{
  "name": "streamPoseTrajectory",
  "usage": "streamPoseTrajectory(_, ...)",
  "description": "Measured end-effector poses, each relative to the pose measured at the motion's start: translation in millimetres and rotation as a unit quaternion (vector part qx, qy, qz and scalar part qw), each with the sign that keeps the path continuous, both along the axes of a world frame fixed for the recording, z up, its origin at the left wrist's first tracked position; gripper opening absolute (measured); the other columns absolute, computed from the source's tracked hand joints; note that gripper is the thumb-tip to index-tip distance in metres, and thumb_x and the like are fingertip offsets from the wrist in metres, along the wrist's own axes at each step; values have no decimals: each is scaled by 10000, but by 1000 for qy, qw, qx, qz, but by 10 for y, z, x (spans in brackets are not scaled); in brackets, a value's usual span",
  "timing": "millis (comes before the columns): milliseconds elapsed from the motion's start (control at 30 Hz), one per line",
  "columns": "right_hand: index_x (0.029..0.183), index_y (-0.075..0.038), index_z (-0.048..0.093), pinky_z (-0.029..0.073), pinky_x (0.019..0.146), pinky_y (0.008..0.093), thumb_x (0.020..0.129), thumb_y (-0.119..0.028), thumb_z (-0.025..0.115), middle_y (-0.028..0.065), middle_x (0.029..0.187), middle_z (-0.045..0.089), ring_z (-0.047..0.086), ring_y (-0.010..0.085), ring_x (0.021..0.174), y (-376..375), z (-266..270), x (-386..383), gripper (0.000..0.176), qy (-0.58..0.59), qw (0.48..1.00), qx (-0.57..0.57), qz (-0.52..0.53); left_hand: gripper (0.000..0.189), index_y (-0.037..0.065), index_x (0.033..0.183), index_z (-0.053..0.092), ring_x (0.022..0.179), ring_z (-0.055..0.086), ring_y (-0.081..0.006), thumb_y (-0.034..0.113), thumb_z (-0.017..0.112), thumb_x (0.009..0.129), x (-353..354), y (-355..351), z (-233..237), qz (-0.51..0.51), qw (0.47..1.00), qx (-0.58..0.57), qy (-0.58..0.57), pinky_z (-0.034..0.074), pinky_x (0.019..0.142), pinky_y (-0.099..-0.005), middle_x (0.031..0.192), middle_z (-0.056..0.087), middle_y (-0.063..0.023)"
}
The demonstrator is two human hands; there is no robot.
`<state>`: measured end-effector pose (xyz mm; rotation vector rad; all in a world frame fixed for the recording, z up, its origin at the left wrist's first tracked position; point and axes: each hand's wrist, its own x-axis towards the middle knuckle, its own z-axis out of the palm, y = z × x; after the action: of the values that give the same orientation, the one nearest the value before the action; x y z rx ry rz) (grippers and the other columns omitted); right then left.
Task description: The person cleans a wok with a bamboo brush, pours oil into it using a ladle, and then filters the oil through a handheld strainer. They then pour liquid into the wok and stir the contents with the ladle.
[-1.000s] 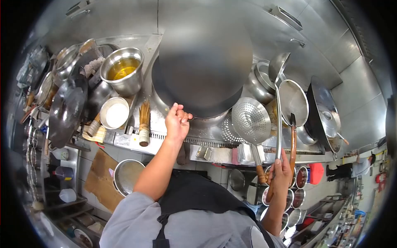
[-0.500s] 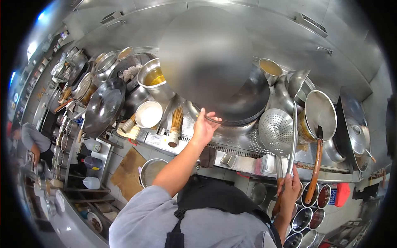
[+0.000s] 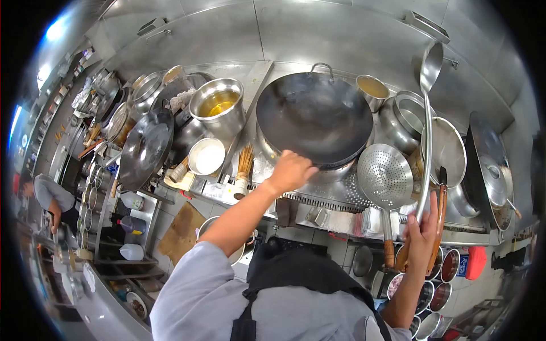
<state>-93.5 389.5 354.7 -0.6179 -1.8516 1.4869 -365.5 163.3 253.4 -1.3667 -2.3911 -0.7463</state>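
A large black wok [image 3: 313, 122] sits on the burner in front of me, its far loop handle standing up at the back. My left hand [image 3: 293, 171] is closed at the wok's near rim, where the near handle is covered by the fingers. In my right hand [image 3: 420, 238] is a long steel ladle [image 3: 427, 142], held by its lower shaft with the bowl pointing up and away. Just left of that shaft, a perforated skimmer [image 3: 385, 175] lies on the stove with its wooden grip over the front edge.
Left of the wok stand a steel pot [image 3: 234, 122] of yellow oil, a white-filled bowl [image 3: 192, 165] and a bamboo brush [image 3: 244, 165]. A wooden-handled strainer [image 3: 446, 148] rests at right. Several containers [image 3: 438, 298] stand below. Another person [image 3: 54, 193] works far left.
The ladle has swung up, its bowl now higher and farther right. My left hand has turned over, knuckles up, at the wok's near handle. The blurred patch over the wok is gone.
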Motion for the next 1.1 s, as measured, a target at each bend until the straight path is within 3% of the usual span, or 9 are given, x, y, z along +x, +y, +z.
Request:
streamPoseTrajectory(67,1492,-75,233,358,389,194,922,-39,497,17,789,505,422,53,463,-129,-288,-96,629,-43,998,-33,15,188,69,829,678,761,626,-277,240,614,872,90,283,13,-18,998,-47,-23,410,711,-386,723,653,-93)
streamPoseTrajectory(200,1466,-53,215,366,364,206,901,-24,472,19,732,489,432,71,435,-587,-634,-239,621,-103,985,-90,107,147,60,885,595,719,641,-303,203,562,893,179,849,-264,-48,992,116,-26,443,712,-431,733,654,-98)
streamPoseTrajectory(433,1481,-127,214,372,326,255,914,-98,496,22,632,468,426,97,389,-845,64,-989,634,-207,921,-266,196,114,77,834,577,757,651,-309,184,539,840,92,1331,-385,-45,989,95,-105,461,694,-428,760,653,-117)
streamPoseTrajectory(600,1476,-157,222,367,348,250,929,-157,528,20,676,473,441,98,417,-1301,70,-1490,627,-270,914,-208,219,105,52,807,594,658,659,-307,145,548,802,99,1487,-494,-5,992,78,-95,497,634,-429,721,655,-143)
streamPoseTrajectory(667,1471,-156,224,365,348,258,930,-167,533,16,670,464,432,102,419,-1495,39,-1586,624,-333,848,-214,352,118,43,750,597,608,657,-303,141,569,811,91,1439,-435,1,992,103,-73,500,589,-423,701,657,-158)
streamPoseTrajectory(900,1463,-191,225,359,347,252,938,-167,512,19,687,465,414,90,402,-1372,26,-1675,599,-261,900,-231,261,141,72,695,595,576,645,-296,153,577,809,65,1312,-507,-27,988,123,-92,484,573,-434,638,641,-140)
streamPoseTrajectory(967,1458,-200,233,366,346,257,933,-160,517,20,685,464,416,93,400,-1532,-46,-1690,598,-276,900,-203,270,150,61,712,607,581,645,-302,173,588,810,84,1299,-436,35,993,46,-104,486,590,-429,639,638,-148)
streamPoseTrajectory(1000,1454,-198,242,370,345,258,930,-155,521,22,682,465,418,95,400,-1574,-67,-1679,595,-284,880,-217,315,176,60,707,604,587,645,-311,193,592,821,23,1205,-442,-39,988,127,-75,487,601,-421,636,639,-143)
streamPoseTrajectory(1100,1439,-183,276,371,339,259,925,-146,525,26,681,473,429,95,404,-1427,27,-1637,572,-283,852,-267,349,154,60,755,641,675,672,-319,198,584,788,37,1096,-377,-31,983,80,-164,500,634,-413,727,670,-161)
